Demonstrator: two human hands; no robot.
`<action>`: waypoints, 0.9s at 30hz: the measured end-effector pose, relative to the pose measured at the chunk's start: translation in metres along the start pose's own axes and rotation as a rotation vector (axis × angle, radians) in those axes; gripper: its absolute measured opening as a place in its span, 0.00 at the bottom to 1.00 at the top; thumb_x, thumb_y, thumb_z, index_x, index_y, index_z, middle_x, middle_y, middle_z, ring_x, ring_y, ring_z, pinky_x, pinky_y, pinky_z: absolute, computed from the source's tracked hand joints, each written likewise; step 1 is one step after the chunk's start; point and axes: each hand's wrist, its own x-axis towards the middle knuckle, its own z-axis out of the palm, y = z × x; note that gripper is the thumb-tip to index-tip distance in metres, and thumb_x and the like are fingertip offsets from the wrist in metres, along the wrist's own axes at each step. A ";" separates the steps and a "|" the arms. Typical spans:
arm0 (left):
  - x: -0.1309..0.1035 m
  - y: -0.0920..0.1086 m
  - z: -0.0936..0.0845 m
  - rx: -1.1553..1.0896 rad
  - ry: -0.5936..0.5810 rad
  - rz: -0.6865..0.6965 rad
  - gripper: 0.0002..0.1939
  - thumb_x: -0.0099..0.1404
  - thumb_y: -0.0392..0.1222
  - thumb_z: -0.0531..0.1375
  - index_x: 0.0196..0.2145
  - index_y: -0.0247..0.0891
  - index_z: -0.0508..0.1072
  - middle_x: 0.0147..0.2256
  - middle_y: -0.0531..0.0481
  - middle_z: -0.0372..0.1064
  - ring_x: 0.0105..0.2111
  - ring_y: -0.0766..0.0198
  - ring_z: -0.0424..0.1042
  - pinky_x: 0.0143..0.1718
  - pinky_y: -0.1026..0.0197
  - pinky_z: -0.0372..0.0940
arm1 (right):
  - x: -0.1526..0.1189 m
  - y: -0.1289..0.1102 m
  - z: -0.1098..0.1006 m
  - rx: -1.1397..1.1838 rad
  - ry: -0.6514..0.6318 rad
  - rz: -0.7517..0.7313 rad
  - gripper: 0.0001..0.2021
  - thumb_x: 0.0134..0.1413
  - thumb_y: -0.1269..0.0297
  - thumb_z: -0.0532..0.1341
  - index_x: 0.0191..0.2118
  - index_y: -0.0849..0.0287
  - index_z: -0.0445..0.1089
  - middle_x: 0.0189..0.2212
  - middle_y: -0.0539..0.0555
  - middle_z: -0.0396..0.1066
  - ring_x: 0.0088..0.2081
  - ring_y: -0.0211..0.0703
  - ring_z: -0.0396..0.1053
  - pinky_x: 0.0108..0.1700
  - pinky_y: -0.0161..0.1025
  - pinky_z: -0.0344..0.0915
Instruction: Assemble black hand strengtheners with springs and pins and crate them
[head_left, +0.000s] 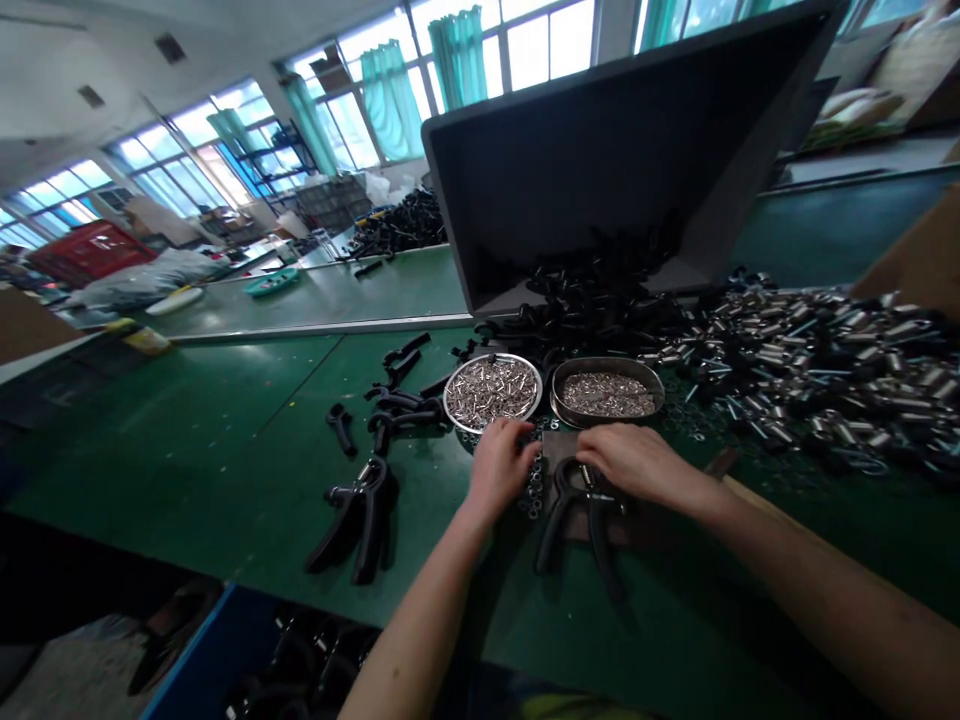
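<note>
My right hand (626, 458) is bent over the upper end of a black spring clamp (598, 525), which lies with its handles spread towards me, partly on a dark plate (556, 450). My fingers bunch at the clamp's head, but I cannot tell whether they pinch it or a small part there. My left hand (501, 468) is half curled, thumb and fingers near each other, at the near edge of a round bowl (445, 402) of metal pins, just beside scattered metal rings (534, 490); I cannot tell whether it has hold of anything.

An oval tin (609, 421) of small metal pieces stands just beyond my right hand. Behind both containers, a tipped grey bin (592, 170) spills black parts (600, 315), blocking the view past it. Springs and screws (817, 360) heap up to the right; another spring clamp (369, 530) lies to the left.

My fingertips are mostly hidden, my forearms run out of view, and a blue crate (191, 655) is cut off below.
</note>
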 end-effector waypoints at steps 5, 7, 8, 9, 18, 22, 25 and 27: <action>0.040 -0.026 -0.024 0.369 0.023 -0.156 0.10 0.60 0.43 0.59 0.38 0.38 0.75 0.40 0.44 0.69 0.45 0.55 0.66 0.45 0.57 0.62 | 0.073 -0.027 -0.004 0.012 0.161 -0.080 0.10 0.58 0.66 0.55 0.37 0.55 0.74 0.41 0.55 0.73 0.47 0.46 0.65 0.43 0.38 0.61; 0.048 -0.028 -0.025 0.370 -0.013 -0.138 0.07 0.60 0.41 0.59 0.33 0.39 0.76 0.38 0.45 0.70 0.44 0.55 0.67 0.43 0.58 0.62 | 0.095 -0.037 0.000 0.006 0.175 -0.081 0.09 0.56 0.67 0.56 0.35 0.58 0.75 0.41 0.58 0.73 0.48 0.49 0.64 0.44 0.38 0.61; 0.050 -0.027 -0.024 0.369 -0.029 -0.127 0.06 0.60 0.40 0.58 0.31 0.39 0.76 0.38 0.45 0.70 0.43 0.56 0.67 0.43 0.58 0.62 | 0.102 -0.040 0.002 0.006 0.176 -0.078 0.09 0.55 0.68 0.57 0.34 0.59 0.75 0.40 0.60 0.73 0.48 0.50 0.65 0.43 0.39 0.62; 0.052 -0.027 -0.023 0.366 -0.040 -0.117 0.07 0.61 0.38 0.57 0.30 0.38 0.75 0.38 0.45 0.70 0.43 0.56 0.67 0.43 0.58 0.62 | 0.108 -0.043 0.004 0.010 0.175 -0.074 0.09 0.54 0.69 0.57 0.33 0.60 0.75 0.39 0.60 0.74 0.47 0.50 0.65 0.43 0.39 0.62; 0.051 -0.029 -0.021 0.152 0.056 -0.189 0.10 0.65 0.35 0.50 0.42 0.33 0.68 0.37 0.39 0.71 0.40 0.54 0.70 0.42 0.54 0.63 | 0.116 -0.038 0.011 0.221 0.254 -0.013 0.11 0.59 0.67 0.53 0.43 0.62 0.69 0.39 0.60 0.73 0.43 0.47 0.68 0.42 0.40 0.62; 0.038 -0.027 -0.026 -0.075 0.054 -0.195 0.10 0.65 0.40 0.51 0.40 0.35 0.70 0.31 0.47 0.73 0.30 0.62 0.72 0.33 0.61 0.65 | 0.090 -0.021 0.000 0.381 0.261 -0.018 0.11 0.59 0.64 0.53 0.42 0.61 0.70 0.36 0.55 0.74 0.38 0.41 0.70 0.40 0.36 0.62; 0.014 -0.021 -0.025 -0.343 -0.039 -0.219 0.11 0.60 0.44 0.57 0.36 0.34 0.73 0.26 0.50 0.72 0.24 0.66 0.70 0.26 0.64 0.65 | 0.051 -0.002 0.001 0.475 0.191 -0.048 0.10 0.56 0.62 0.56 0.35 0.60 0.74 0.31 0.51 0.75 0.32 0.38 0.70 0.35 0.33 0.62; -0.005 -0.016 -0.019 -0.603 -0.135 -0.282 0.12 0.55 0.46 0.62 0.33 0.33 0.73 0.24 0.51 0.71 0.23 0.67 0.69 0.25 0.64 0.65 | 0.026 0.011 0.008 0.554 0.135 -0.015 0.12 0.56 0.62 0.55 0.34 0.61 0.74 0.28 0.52 0.74 0.29 0.38 0.69 0.33 0.34 0.61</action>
